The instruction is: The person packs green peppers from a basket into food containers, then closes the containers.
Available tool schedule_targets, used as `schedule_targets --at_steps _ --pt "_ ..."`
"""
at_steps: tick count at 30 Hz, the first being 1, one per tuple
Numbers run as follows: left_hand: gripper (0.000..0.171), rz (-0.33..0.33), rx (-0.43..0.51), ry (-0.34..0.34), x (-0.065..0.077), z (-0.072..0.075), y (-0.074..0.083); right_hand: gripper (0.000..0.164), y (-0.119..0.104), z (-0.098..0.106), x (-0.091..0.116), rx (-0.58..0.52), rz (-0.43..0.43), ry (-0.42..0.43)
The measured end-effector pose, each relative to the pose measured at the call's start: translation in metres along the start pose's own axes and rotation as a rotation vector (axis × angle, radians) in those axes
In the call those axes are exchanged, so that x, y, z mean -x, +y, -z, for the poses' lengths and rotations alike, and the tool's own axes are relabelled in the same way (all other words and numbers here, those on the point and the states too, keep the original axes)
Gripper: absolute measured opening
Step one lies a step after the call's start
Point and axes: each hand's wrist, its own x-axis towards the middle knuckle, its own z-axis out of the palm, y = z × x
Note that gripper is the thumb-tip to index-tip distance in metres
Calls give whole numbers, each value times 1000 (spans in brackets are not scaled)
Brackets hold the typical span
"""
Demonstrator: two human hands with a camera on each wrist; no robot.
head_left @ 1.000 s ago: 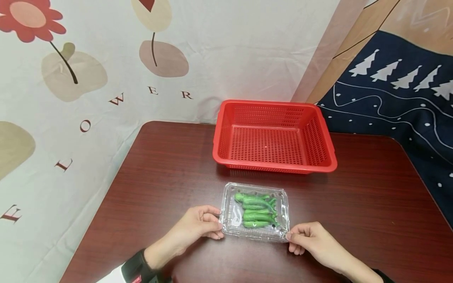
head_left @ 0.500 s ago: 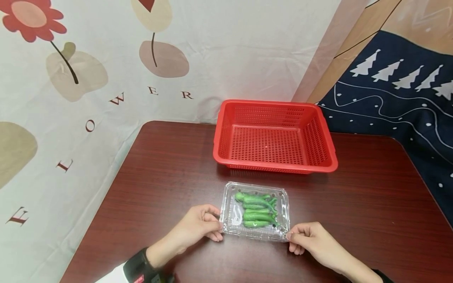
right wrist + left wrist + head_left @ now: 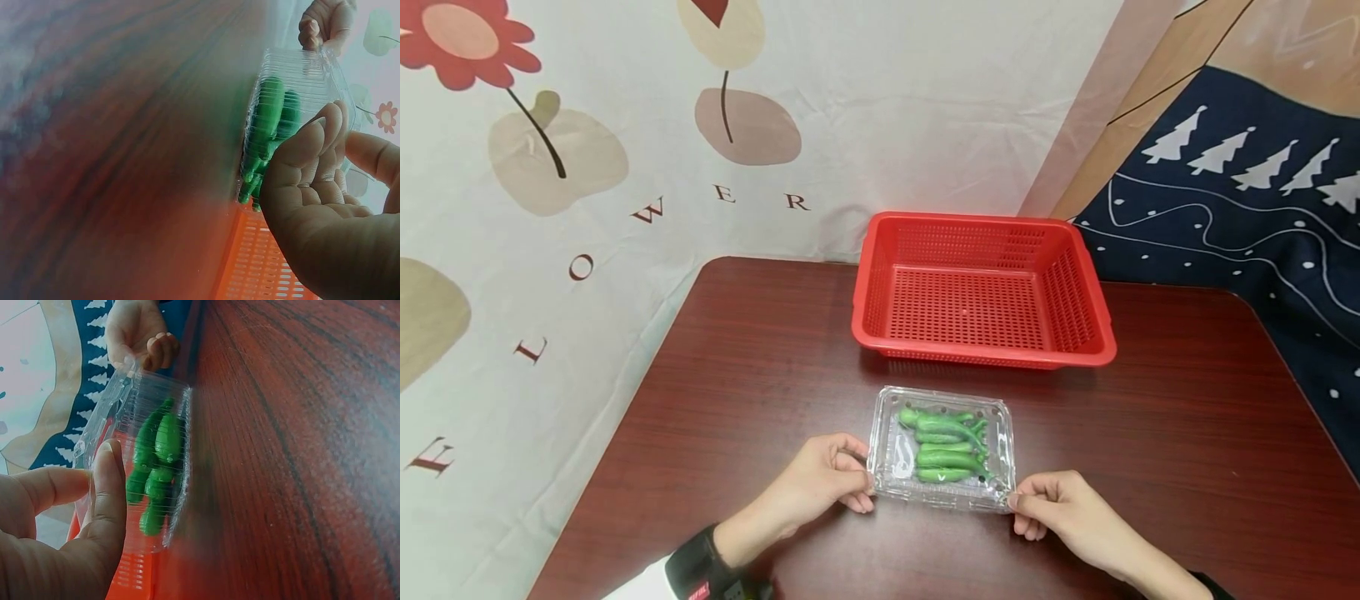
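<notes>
A clear plastic clamshell box [image 3: 940,498] with its lid down lies on the table in front of the basket. Through the lid show several long green peppers [image 3: 944,459], side by side. My left hand [image 3: 823,479] pinches the box's left rim near the front corner, thumb and forefinger meeting at the lid edge in the left wrist view. At the opposite front corner, my right hand [image 3: 1054,507] pinches the rim between thumb and forefinger, its other fingers curled beneath. The right wrist view shows the ribbed side wall [image 3: 300,65] and the peppers behind it.
A red perforated plastic basket [image 3: 981,348] stands just behind the box, nothing inside it. The dark red wooden table [image 3: 760,350] extends to both sides. A white printed cloth [image 3: 880,108] and a navy tree-patterned cloth [image 3: 1240,225] hang behind.
</notes>
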Motion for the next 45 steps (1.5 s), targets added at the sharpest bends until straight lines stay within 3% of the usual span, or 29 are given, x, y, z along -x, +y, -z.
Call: schedule_targets --at_steps 31,41,45 --pt "41 1 25 -2 -2 -2 0 17 1 5 -3 40 -7 2" --pt "41 2 5 10 -2 -1 0 15 -4 18 1 154 4 14" --pt "41 -17 -33 28 -2 3 2 11 -6 24 4 216 19 57"
